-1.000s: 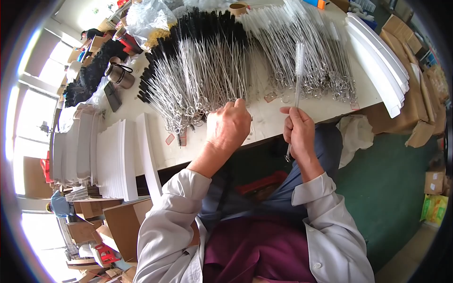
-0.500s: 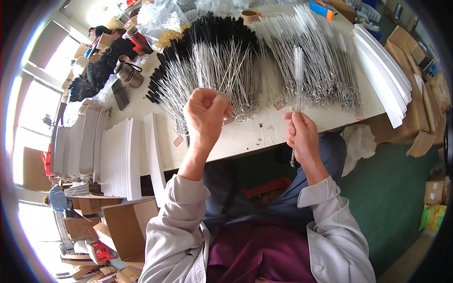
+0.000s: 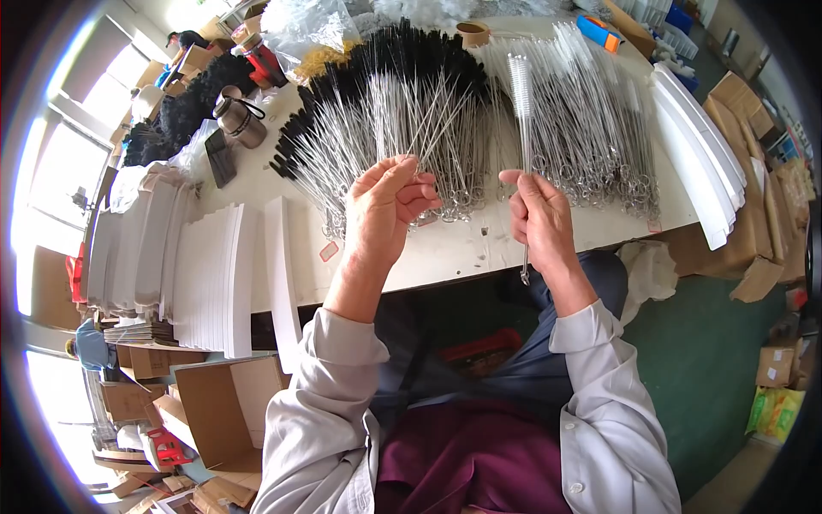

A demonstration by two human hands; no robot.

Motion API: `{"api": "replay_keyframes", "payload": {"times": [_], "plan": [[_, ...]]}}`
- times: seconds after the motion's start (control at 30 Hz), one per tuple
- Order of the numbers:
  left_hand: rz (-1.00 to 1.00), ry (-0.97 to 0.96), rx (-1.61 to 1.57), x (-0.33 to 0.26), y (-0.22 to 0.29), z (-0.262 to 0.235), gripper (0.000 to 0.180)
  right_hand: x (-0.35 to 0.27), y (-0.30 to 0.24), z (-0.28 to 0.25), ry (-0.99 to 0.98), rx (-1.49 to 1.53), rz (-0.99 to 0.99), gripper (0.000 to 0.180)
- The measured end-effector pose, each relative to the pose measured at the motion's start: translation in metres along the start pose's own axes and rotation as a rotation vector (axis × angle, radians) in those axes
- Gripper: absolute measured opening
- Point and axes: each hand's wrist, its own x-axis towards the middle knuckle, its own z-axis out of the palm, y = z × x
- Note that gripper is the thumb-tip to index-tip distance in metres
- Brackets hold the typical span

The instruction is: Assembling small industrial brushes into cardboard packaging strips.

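My right hand [image 3: 543, 221] is closed round the thin wire stem of a straw brush [image 3: 521, 90] with white bristles. The brush stands upright, bristles up, and its looped wire end comes out below my fingers. At the near edge of a heap of black-bristled straw brushes [image 3: 428, 107] is my left hand [image 3: 381, 210]. Its thumb and forefinger are pinched together at the wire stems, the other fingers loosely curled; whatever lies in the pinch is too fine to make out. Beyond my right hand lies a heap of white-bristled straw brushes [image 3: 582, 111], loops toward me.
Folded white card strips [image 3: 205, 283] stand at the table's left, and more white strips [image 3: 698, 154] lie at its right edge. Farther back are a steel flask [image 3: 241, 122], a tape roll [image 3: 473, 34] and a blue-orange tool [image 3: 599, 34]. Open cardboard boxes [image 3: 218, 411] sit lower left.
My left hand has turned, its lower fingers loosening from a fist while thumb and forefinger stay pinched. My right hand has shifted slightly left and up with the white brush.
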Motion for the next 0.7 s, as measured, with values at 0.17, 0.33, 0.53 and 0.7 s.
{"api": "replay_keyframes", "payload": {"times": [0.17, 0.33, 0.53, 0.7], "plan": [[-0.071, -0.078, 0.017, 0.0, 0.001, -0.003, 0.014, 0.003, 0.003, 0.001, 0.034, -0.033, -0.005, 0.031], [0.02, -0.035, 0.256, -0.013, 0.004, 0.006, 0.011, 0.007, -0.004, 0.008, 0.073, 0.009, -0.03, 0.029], [0.259, -0.044, 0.381, -0.024, 0.016, 0.006, 0.015, 0.025, 0.002, 0.011, 0.063, -0.092, 0.012, 0.031], [0.514, -0.013, 0.553, -0.03, 0.045, 0.005, 0.015, 0.029, -0.003, 0.013, 0.054, 0.031, -0.059, 0.028]]}}
